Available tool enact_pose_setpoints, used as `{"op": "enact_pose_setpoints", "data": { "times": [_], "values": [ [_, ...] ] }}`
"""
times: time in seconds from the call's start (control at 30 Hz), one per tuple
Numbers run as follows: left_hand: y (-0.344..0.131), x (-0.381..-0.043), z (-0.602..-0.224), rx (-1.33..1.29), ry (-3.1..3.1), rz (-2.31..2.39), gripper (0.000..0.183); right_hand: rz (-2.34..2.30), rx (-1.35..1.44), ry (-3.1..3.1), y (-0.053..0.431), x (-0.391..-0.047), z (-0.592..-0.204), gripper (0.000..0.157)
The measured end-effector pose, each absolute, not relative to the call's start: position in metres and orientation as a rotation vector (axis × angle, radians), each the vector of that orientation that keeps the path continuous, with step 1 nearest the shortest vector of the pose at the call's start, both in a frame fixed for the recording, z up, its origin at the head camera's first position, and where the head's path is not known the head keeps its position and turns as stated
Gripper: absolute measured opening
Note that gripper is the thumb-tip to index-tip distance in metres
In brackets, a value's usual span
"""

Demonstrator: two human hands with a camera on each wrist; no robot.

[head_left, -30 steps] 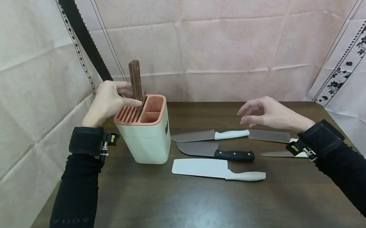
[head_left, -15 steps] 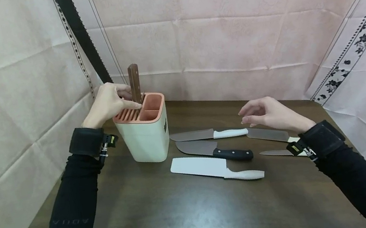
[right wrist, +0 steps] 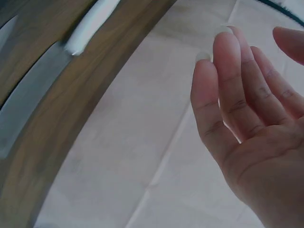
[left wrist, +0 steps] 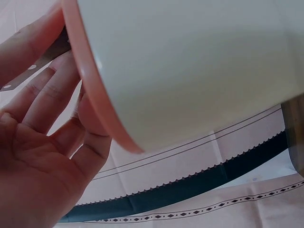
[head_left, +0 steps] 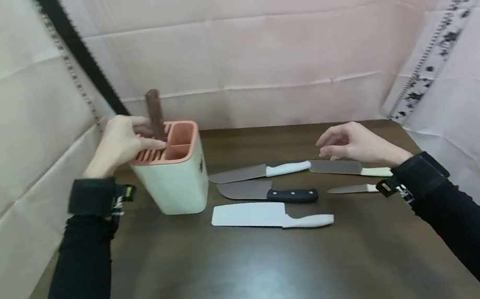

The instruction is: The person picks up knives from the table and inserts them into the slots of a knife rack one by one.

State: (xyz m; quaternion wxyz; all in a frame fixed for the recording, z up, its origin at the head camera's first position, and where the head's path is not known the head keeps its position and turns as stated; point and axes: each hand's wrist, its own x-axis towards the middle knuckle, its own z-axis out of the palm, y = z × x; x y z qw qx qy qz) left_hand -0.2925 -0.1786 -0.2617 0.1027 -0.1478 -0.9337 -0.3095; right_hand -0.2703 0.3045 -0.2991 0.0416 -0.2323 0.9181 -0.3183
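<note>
My left hand [head_left: 123, 137] holds the brown-handled knife [head_left: 155, 112] between thumb and fingers, low on its handle. The knife stands upright at the slotted part of a pale green knife block [head_left: 173, 189] with a salmon-pink top. In the left wrist view, the riveted handle [left wrist: 56, 50] shows between the thumb and fingers, beside the pink rim [left wrist: 97, 97]. The slot around the blade is hidden by the hand. Loosely bent and with nothing in it, my right hand [head_left: 355, 143] hovers over the knives at the table's right.
On the brown table [head_left: 262, 283] lie a white cleaver [head_left: 248, 215], a black-handled knife [head_left: 292, 195], a white-handled knife [head_left: 288, 168], a pale-green-handled knife [head_left: 335, 166] and a small knife [head_left: 349, 189]. Pale cloth [head_left: 271, 49] hangs behind and at both sides.
The brown-handled knife has sunk lower into the block, the left hand still on it. The head view has shifted, so everything sits further left. The right hand stays over the knives.
</note>
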Motion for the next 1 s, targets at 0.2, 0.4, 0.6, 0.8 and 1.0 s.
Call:
{"op": "enact_pose_setpoints", "data": {
  "times": [0.2,0.4,0.6,0.8,1.0],
  "values": [
    [-0.222,-0.257,-0.26,-0.289,-2.784,-0.86,0.045,-0.66,-0.711,2.935,0.315,-0.306,-0.32,0.02],
    [-0.23,-0.245,-0.255,-0.301,-2.805,-0.829,0.048,-0.435,-0.51,2.98,0.365,-0.316,-0.356,0.019],
    [-0.224,-0.242,-0.247,-0.321,-2.893,-0.778,0.054,-0.338,-0.372,2.986,0.408,-0.303,-0.393,0.017],
    [-0.198,-0.254,-0.239,-0.385,-2.868,-0.756,0.045,-0.302,-0.341,2.994,0.44,-0.275,-0.407,0.016],
    [-0.169,-0.266,-0.231,-0.436,-2.861,-0.792,0.039,-0.276,-0.303,2.944,0.465,-0.249,-0.407,0.011]
  ]
}}
